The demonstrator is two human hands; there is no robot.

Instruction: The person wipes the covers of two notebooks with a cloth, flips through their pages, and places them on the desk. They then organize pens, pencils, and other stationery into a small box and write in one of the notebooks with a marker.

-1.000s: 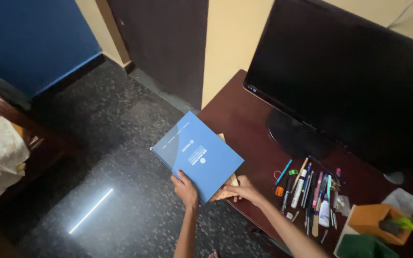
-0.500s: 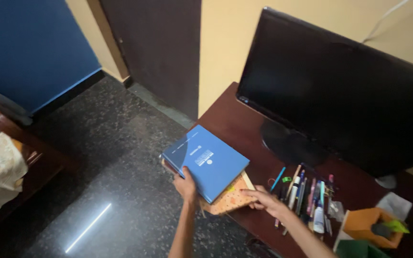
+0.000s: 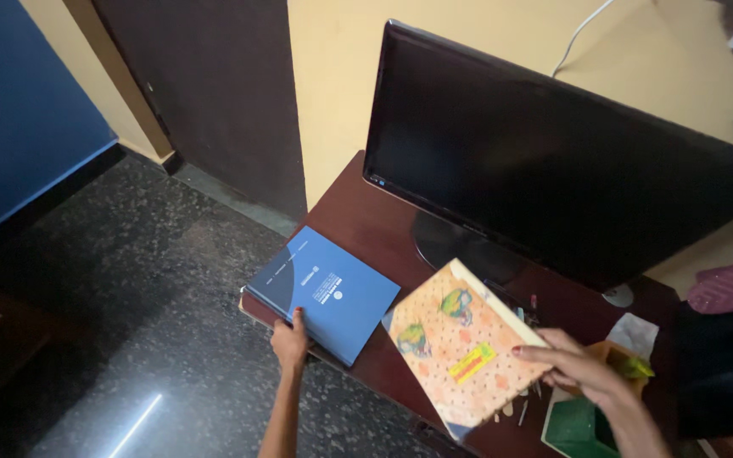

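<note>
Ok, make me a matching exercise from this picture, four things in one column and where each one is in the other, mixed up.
Things:
1. blue book
2. orange patterned book
3. black monitor
4. green box

Places:
A. standing at the back of the desk, against the wall
B. held up in the right hand
C. flat on the desk's corner, left hand on its edge
D. at the bottom of the picture, under the right forearm

Pairs: 1-C, 2-B, 3-A, 4-D

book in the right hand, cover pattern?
Orange book: dotted cover with green and yellow pictures; head view shows it best.
</note>
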